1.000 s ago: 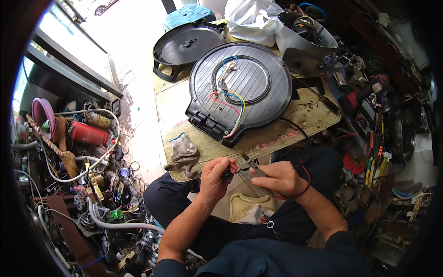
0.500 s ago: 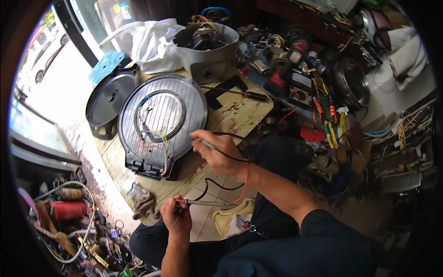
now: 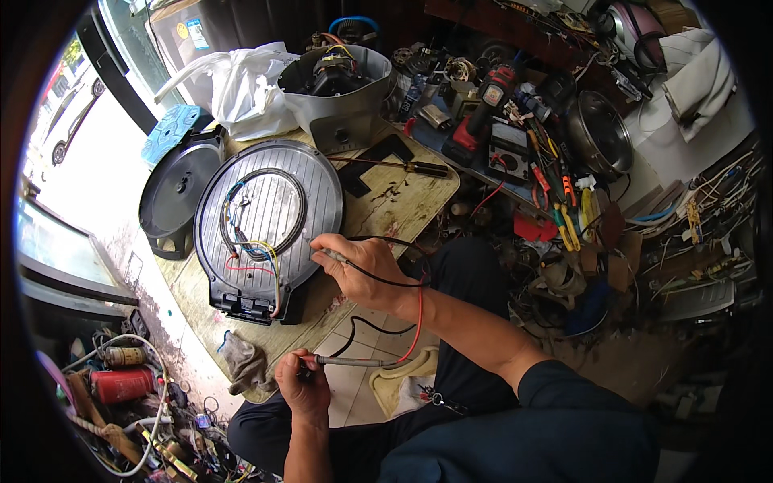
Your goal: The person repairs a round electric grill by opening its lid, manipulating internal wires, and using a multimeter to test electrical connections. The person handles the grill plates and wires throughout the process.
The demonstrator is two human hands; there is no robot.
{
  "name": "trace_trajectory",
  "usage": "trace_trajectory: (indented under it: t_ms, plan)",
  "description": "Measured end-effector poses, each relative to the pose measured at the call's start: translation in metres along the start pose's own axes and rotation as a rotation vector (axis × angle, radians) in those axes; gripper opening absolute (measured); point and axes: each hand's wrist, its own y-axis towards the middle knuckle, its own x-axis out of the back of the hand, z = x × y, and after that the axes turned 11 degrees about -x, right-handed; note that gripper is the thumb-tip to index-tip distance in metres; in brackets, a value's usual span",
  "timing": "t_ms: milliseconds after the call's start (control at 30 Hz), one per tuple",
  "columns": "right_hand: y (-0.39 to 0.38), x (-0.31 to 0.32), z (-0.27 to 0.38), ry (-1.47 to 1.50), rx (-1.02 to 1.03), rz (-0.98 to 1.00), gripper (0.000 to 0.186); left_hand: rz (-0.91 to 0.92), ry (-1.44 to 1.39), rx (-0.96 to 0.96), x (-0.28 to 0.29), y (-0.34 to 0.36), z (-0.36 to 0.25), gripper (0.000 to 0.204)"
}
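Observation:
In my right hand (image 3: pixel 366 270) is a grey test probe (image 3: pixel 334 255) with a black lead, pinched beside the right edge of a round ribbed heating plate (image 3: pixel 322 189). My left hand (image 3: pixel 304 390), lower down over my lap, is closed on a second test probe (image 3: pixel 354 361) with a red lead. A black cord (image 3: pixel 352 332) also runs to the left hand; its end is mostly hidden by the fingers. Coiled wires (image 3: pixel 302 211) lie on the plate's metal face, with thin yellow, blue and red wires leading to the black hinge block (image 3: pixel 245 307).
The plate rests on a worn wooden table (image 3: pixel 411 201) with a screwdriver (image 3: pixel 423 168), a grey cloth (image 3: pixel 243 362) and a black round lid (image 3: pixel 177 177). Behind stand a grey housing (image 3: pixel 342 109) and white bag (image 3: pixel 250 92). To the right are an analog multimeter (image 3: pixel 509 161) and pliers (image 3: pixel 568 225).
The whole view has shifted slightly, so the table and plate sit a little lower and further left. Both hands keep their probes; the right stays near the plate's edge.

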Motion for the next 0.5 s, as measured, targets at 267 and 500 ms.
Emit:
trace_trajectory:
  t_ms: [267,500]
  plan:
    - [-0.015,0.01,-0.002,0.204,0.267,0.152,0.022,-0.077,-0.022,-0.015,-0.001,-0.001,0.002,0.024]
    - [-0.067,0.018,-0.008,0.133,0.54,0.375,0.042,0.052,0.04,0.031,-0.004,0.003,-0.004,0.028]
